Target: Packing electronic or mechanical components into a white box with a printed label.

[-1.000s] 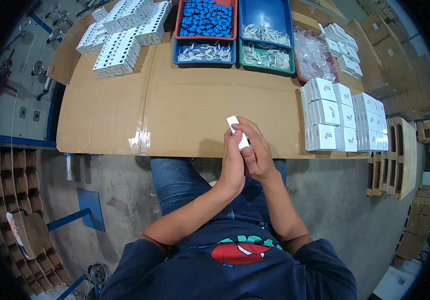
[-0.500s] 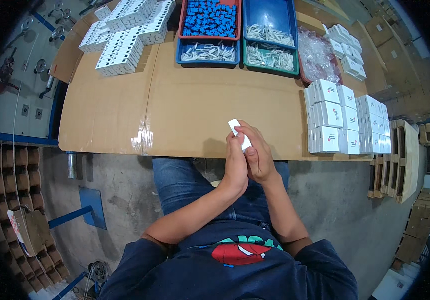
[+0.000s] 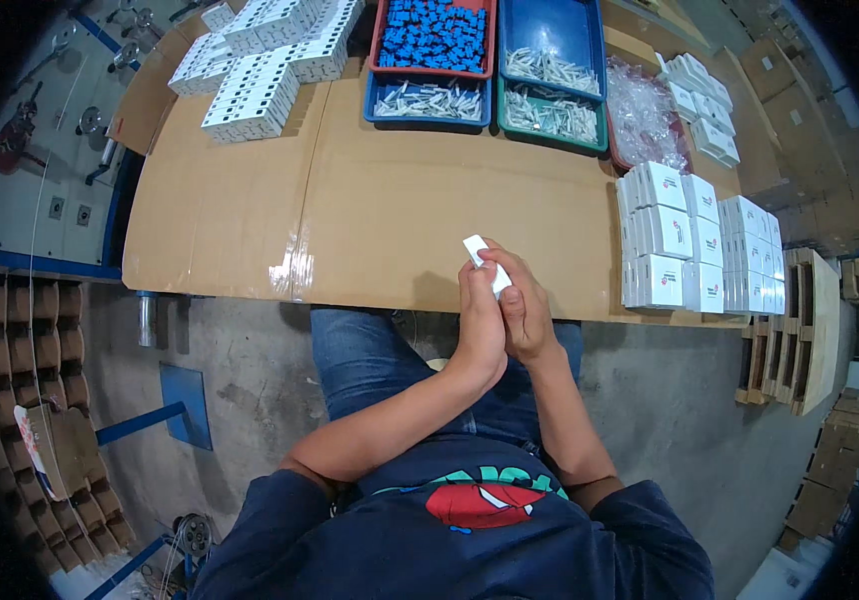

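Note:
Between my two hands, just over the table's front edge, is a small white box (image 3: pixel 475 246). Its narrow end sticks out past my fingertips, while most of it is covered by fingers and palms. My left hand (image 3: pixel 480 320) is closed on its left side. My right hand (image 3: pixel 527 305) wraps it from the right, with the thumb lying along it and fingers over the top. The hands press against each other around the box. Stacks of similar-looking white boxes (image 3: pixel 665 235) stand to the right of my hands on the cardboard-covered table (image 3: pixel 390 220).
Bins at the back hold blue parts (image 3: pixel 435 38), and small clear-and-white pieces (image 3: pixel 430 103). A red bin holds crumpled clear plastic bags (image 3: pixel 643 120). White blocks with dark openings (image 3: pixel 250 105) are stacked at the back left. Wooden pallets (image 3: pixel 800 330) stand on the right.
The whole view has shifted slightly, moving the table and bins a little to the right in the picture. Both hands keep nearly the same hold on the white box.

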The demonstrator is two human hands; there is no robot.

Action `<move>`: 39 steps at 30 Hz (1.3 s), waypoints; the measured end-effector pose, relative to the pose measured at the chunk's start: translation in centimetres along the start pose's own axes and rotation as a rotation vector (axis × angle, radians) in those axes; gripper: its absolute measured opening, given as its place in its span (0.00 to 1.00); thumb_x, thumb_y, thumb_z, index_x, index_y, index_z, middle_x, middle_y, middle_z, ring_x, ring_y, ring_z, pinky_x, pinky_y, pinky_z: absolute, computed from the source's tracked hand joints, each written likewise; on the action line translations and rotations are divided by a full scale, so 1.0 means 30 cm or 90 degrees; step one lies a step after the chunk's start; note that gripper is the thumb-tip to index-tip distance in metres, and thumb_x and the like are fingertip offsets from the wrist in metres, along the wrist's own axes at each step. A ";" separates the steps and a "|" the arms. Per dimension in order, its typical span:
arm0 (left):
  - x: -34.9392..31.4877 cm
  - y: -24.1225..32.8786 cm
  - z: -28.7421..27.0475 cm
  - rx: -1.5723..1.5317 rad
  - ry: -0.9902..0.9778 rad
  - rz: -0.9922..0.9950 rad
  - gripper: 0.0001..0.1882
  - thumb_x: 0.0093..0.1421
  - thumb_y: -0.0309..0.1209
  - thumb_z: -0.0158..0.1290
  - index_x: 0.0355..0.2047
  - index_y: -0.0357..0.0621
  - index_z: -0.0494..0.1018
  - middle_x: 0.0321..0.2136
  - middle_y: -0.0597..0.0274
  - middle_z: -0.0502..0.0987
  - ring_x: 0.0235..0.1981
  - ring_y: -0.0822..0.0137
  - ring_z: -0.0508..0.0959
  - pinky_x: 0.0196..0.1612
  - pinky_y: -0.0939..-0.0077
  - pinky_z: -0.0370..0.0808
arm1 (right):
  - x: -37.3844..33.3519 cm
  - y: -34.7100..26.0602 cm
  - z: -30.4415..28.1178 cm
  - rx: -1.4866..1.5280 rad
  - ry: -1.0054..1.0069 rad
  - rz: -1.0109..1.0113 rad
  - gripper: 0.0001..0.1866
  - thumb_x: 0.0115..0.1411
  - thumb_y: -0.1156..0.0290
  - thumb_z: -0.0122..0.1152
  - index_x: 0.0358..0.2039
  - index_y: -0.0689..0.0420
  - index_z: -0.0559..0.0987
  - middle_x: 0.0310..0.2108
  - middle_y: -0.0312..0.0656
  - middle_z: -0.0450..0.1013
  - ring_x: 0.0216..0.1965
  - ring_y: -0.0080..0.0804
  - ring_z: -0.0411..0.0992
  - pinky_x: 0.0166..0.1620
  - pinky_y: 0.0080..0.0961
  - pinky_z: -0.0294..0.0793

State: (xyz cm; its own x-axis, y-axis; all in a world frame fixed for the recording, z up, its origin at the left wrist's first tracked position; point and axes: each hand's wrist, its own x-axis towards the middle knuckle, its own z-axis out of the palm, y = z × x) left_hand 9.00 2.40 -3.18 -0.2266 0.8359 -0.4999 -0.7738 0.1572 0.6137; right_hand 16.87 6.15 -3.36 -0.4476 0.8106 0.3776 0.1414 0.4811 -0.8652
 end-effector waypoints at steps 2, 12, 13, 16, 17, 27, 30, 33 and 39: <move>-0.001 -0.002 -0.004 0.000 0.005 0.005 0.26 0.71 0.54 0.42 0.52 0.44 0.69 0.43 0.62 0.73 0.48 0.68 0.75 0.54 0.70 0.72 | -0.002 0.002 0.003 0.000 -0.005 0.005 0.29 0.77 0.50 0.37 0.60 0.61 0.73 0.61 0.58 0.71 0.58 0.59 0.71 0.62 0.44 0.68; -0.008 0.014 -0.024 -0.014 -0.009 -0.016 0.24 0.74 0.46 0.39 0.60 0.42 0.61 0.47 0.60 0.67 0.50 0.67 0.70 0.56 0.69 0.68 | -0.015 0.008 0.029 0.007 -0.013 0.029 0.33 0.77 0.46 0.34 0.60 0.62 0.73 0.61 0.57 0.72 0.58 0.53 0.73 0.61 0.40 0.70; -0.007 0.016 -0.026 -0.016 -0.008 -0.016 0.24 0.74 0.46 0.39 0.60 0.42 0.61 0.47 0.60 0.67 0.50 0.67 0.70 0.56 0.69 0.68 | -0.015 0.008 0.033 0.032 -0.004 0.025 0.29 0.77 0.50 0.37 0.59 0.62 0.74 0.60 0.58 0.72 0.57 0.57 0.72 0.61 0.43 0.69; -0.010 0.013 -0.030 -0.023 -0.007 -0.005 0.24 0.74 0.47 0.39 0.60 0.42 0.61 0.47 0.59 0.67 0.50 0.66 0.70 0.55 0.69 0.68 | -0.011 -0.005 0.041 0.053 0.000 0.044 0.30 0.77 0.49 0.36 0.59 0.62 0.74 0.59 0.58 0.73 0.57 0.57 0.72 0.62 0.43 0.67; -0.013 0.014 -0.028 -0.025 -0.010 -0.006 0.25 0.74 0.47 0.39 0.60 0.42 0.60 0.48 0.58 0.68 0.50 0.66 0.70 0.55 0.69 0.68 | -0.010 -0.009 0.038 0.053 -0.001 0.042 0.30 0.77 0.49 0.36 0.59 0.62 0.74 0.59 0.58 0.73 0.57 0.57 0.72 0.62 0.43 0.67; -0.006 0.161 -0.073 0.181 -0.210 0.318 0.55 0.56 0.46 0.61 0.75 0.53 0.38 0.62 0.44 0.66 0.61 0.51 0.70 0.64 0.56 0.66 | 0.090 -0.136 -0.111 0.168 0.038 0.110 0.41 0.71 0.43 0.51 0.74 0.57 0.56 0.72 0.49 0.60 0.75 0.44 0.53 0.73 0.48 0.51; 0.003 0.211 -0.083 0.370 -0.275 0.524 0.64 0.54 0.50 0.65 0.75 0.52 0.29 0.72 0.40 0.53 0.71 0.48 0.58 0.72 0.52 0.55 | 0.110 -0.210 -0.128 0.283 -0.075 0.117 0.38 0.71 0.49 0.55 0.73 0.58 0.59 0.71 0.49 0.61 0.72 0.43 0.58 0.71 0.44 0.56; 0.002 0.212 -0.062 0.346 -0.312 0.565 0.68 0.53 0.54 0.66 0.75 0.47 0.27 0.72 0.38 0.50 0.72 0.46 0.55 0.73 0.51 0.52 | 0.119 -0.258 -0.090 0.296 -0.155 0.141 0.34 0.72 0.51 0.55 0.70 0.58 0.65 0.69 0.48 0.63 0.69 0.43 0.63 0.69 0.40 0.60; -0.100 0.318 -0.054 0.198 -0.265 0.172 0.57 0.62 0.68 0.49 0.78 0.55 0.33 0.75 0.51 0.49 0.70 0.51 0.61 0.67 0.54 0.64 | 0.129 -0.237 -0.070 0.146 -0.046 -0.050 0.31 0.71 0.51 0.56 0.67 0.59 0.71 0.65 0.52 0.66 0.64 0.47 0.67 0.66 0.38 0.64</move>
State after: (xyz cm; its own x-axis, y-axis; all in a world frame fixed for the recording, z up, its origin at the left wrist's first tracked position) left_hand 1.33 0.54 3.19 -0.0908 0.9942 -0.0574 -0.4966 0.0047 0.8680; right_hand 15.98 6.57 4.95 -0.5128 0.7434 0.4293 -0.0969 0.4468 -0.8894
